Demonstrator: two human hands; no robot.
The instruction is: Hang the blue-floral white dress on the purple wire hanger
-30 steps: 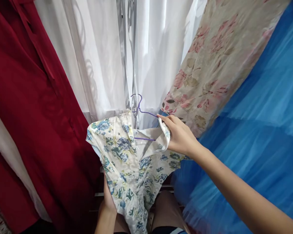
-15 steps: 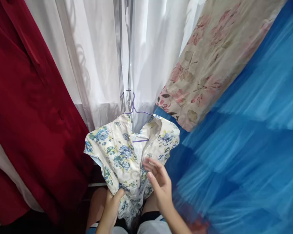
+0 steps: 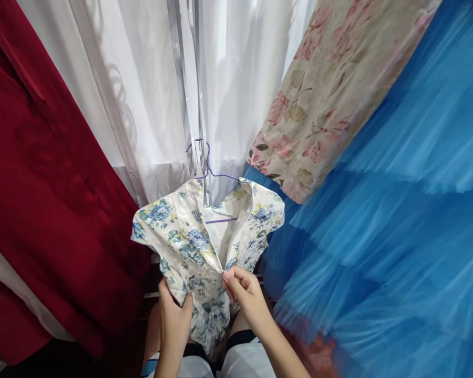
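A white garment point(image 3: 197, 241), printed with blue flowers, was hung on a purple hanger point(image 3: 208, 160), its V-shaped neckline turned upward. The garment's side was grasped between the thumb and fingers of the left hand point(image 3: 174, 310). The bottom point of the neckline was pinched by the right hand point(image 3: 244, 289). Behind, white drapery point(image 3: 240, 79) was hung. At left, deep red cloth point(image 3: 59, 194) was draped; at right, beige cloth point(image 3: 319, 115) patterned with pink flowers was seen beside tiered blue tulle point(image 3: 398, 226).
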